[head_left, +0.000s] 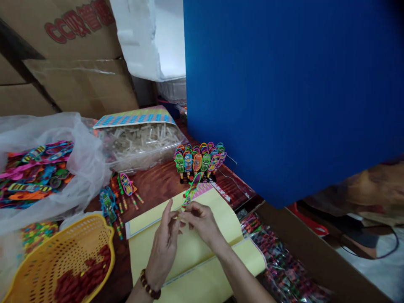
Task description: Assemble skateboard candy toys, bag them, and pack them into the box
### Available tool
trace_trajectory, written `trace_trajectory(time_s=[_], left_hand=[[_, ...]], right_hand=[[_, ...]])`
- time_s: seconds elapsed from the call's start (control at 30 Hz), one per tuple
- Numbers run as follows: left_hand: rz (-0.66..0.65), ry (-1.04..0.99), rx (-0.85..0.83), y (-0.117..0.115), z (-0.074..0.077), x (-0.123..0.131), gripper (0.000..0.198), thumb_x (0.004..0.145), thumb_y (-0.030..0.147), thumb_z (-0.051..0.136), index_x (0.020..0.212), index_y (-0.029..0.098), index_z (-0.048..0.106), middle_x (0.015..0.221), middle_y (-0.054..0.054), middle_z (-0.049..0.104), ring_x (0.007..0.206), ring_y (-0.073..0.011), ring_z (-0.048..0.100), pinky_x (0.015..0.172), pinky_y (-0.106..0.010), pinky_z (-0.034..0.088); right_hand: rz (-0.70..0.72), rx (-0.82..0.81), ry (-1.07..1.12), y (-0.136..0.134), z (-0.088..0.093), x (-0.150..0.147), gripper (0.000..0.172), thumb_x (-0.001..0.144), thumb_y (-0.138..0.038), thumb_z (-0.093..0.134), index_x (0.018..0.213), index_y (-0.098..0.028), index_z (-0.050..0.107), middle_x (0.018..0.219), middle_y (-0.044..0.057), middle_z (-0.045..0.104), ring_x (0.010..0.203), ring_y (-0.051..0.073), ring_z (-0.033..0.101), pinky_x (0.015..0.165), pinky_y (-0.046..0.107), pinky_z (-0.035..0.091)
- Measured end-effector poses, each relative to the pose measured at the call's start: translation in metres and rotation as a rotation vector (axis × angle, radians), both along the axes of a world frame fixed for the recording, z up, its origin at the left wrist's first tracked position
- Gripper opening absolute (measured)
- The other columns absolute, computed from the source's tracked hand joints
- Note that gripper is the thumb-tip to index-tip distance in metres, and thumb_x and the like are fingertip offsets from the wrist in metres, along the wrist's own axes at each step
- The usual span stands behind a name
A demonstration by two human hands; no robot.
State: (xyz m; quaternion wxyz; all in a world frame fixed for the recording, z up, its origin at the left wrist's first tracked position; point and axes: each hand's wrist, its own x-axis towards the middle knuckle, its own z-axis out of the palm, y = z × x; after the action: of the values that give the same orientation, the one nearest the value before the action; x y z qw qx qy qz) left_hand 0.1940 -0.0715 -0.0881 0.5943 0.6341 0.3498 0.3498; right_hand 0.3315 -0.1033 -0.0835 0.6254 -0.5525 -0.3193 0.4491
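Note:
A small plastic stick toy with a skateboard-shaped top (194, 185), green and pink, stands tilted up from my fingers. My right hand (201, 222) pinches its lower end between thumb and fingertips. Close beside it, my left hand (167, 240), with a beaded bracelet at the wrist, has its fingertips closed at the same lower end; one finger points upward. What lies between the fingertips is mostly hidden. Under both hands is a pale yellow paper sheet or pad (147, 248). Just beyond, a black rack (205, 180) holds several similar upright toys (197, 162).
At left are a plastic bag (91, 147) of loose colourful parts and a yellow basket (107, 229) with dark red pieces (83, 275). Several finished-looking toys (109, 206) lie beside them. Behind stands a clear tub (148, 147) of short tubes. A blue panel (284, 92) blocks the right; wrapped items (277, 261) lie below.

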Motion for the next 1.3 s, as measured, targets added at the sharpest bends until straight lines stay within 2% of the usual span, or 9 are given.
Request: trace_trajectory(time_s=[0.07, 0.17, 0.23, 0.3, 0.43, 0.53, 0.77, 1.13, 1.3], left_hand=[[-0.017, 0.033, -0.022, 0.0, -0.005, -0.002, 0.057, 0.088, 0.038, 0.053, 0.14, 0.028, 0.033, 0.113, -0.006, 0.056, 0.089, -0.0154, 0.059, 0.08, -0.029, 0.046], [-0.026, 0.075, -0.068, -0.001, -0.017, -0.003, 0.056, 0.088, 0.042, 0.051, 0.138, 0.025, 0.034, 0.107, -0.005, 0.057, 0.084, -0.0151, 0.06, 0.078, -0.029, 0.048], [-0.048, 0.097, -0.09, -0.003, -0.023, -0.001, 0.055, 0.089, 0.044, 0.048, 0.138, 0.024, 0.033, 0.102, -0.004, 0.057, 0.079, -0.0143, 0.06, 0.077, -0.03, 0.049], [-0.073, 0.126, -0.084, -0.005, -0.025, 0.001, 0.055, 0.09, 0.044, 0.045, 0.139, 0.024, 0.031, 0.099, -0.003, 0.057, 0.076, -0.0136, 0.06, 0.077, -0.03, 0.049], [-0.126, 0.209, -0.051, -0.009, -0.021, 0.002, 0.053, 0.091, 0.043, 0.042, 0.139, 0.024, 0.03, 0.095, -0.002, 0.058, 0.075, -0.014, 0.06, 0.077, -0.031, 0.048], [-0.109, 0.217, -0.051, -0.007, -0.023, -0.002, 0.053, 0.091, 0.044, 0.042, 0.139, 0.023, 0.03, 0.094, -0.002, 0.058, 0.075, -0.014, 0.06, 0.077, -0.031, 0.048], [-0.083, 0.226, -0.056, -0.006, -0.033, -0.008, 0.05, 0.09, 0.044, 0.044, 0.134, 0.024, 0.038, 0.092, -0.001, 0.059, 0.072, -0.0135, 0.061, 0.075, -0.031, 0.048], [-0.087, 0.23, -0.052, -0.003, -0.035, -0.008, 0.047, 0.087, 0.044, 0.046, 0.129, 0.022, 0.044, 0.09, -0.002, 0.061, 0.071, -0.0144, 0.063, 0.073, -0.031, 0.05], [-0.096, 0.273, -0.075, -0.002, -0.03, -0.007, 0.045, 0.086, 0.045, 0.047, 0.122, 0.019, 0.051, 0.088, -0.002, 0.062, 0.071, -0.015, 0.064, 0.073, -0.031, 0.051]], right_hand=[[-0.15, -0.008, -0.157, -0.001, -0.007, 0.036, 0.024, 0.067, -0.039, 0.069, 0.067, -0.018, 0.058, 0.064, -0.002, 0.057, 0.046, 0.009, 0.044, 0.046, 0.023, 0.037], [-0.473, -0.027, -0.439, 0.001, -0.016, 0.097, 0.025, 0.073, -0.041, 0.063, 0.079, -0.018, 0.062, 0.072, 0.0, 0.061, 0.058, 0.012, 0.054, 0.058, 0.025, 0.043], [-0.533, 0.006, -0.575, 0.007, -0.021, 0.128, 0.026, 0.077, -0.043, 0.059, 0.08, -0.017, 0.063, 0.075, 0.002, 0.064, 0.067, 0.015, 0.058, 0.064, 0.026, 0.045], [-0.521, 0.004, -0.686, 0.015, -0.025, 0.144, 0.027, 0.079, -0.044, 0.056, 0.077, -0.018, 0.063, 0.074, 0.003, 0.065, 0.07, 0.017, 0.059, 0.065, 0.027, 0.045], [-0.504, -0.125, -0.904, 0.026, -0.032, 0.148, 0.029, 0.082, -0.044, 0.051, 0.077, -0.019, 0.065, 0.073, 0.003, 0.066, 0.068, 0.017, 0.059, 0.063, 0.026, 0.042], [-0.5, -0.186, -1.01, 0.028, -0.036, 0.147, 0.029, 0.084, -0.043, 0.048, 0.081, -0.019, 0.066, 0.078, 0.004, 0.068, 0.069, 0.017, 0.06, 0.063, 0.026, 0.041], [-0.471, -0.262, -1.147, 0.029, -0.038, 0.151, 0.029, 0.088, -0.039, 0.046, 0.087, -0.018, 0.067, 0.083, 0.006, 0.07, 0.072, 0.018, 0.062, 0.062, 0.025, 0.039], [-0.444, -0.393, -1.252, 0.035, -0.036, 0.148, 0.026, 0.09, -0.037, 0.048, 0.089, -0.019, 0.067, 0.087, 0.006, 0.071, 0.078, 0.018, 0.063, 0.061, 0.024, 0.035], [-0.422, -0.486, -1.296, 0.036, -0.031, 0.146, 0.028, 0.091, -0.039, 0.047, 0.091, -0.02, 0.068, 0.089, 0.007, 0.071, 0.079, 0.019, 0.064, 0.06, 0.025, 0.034]])
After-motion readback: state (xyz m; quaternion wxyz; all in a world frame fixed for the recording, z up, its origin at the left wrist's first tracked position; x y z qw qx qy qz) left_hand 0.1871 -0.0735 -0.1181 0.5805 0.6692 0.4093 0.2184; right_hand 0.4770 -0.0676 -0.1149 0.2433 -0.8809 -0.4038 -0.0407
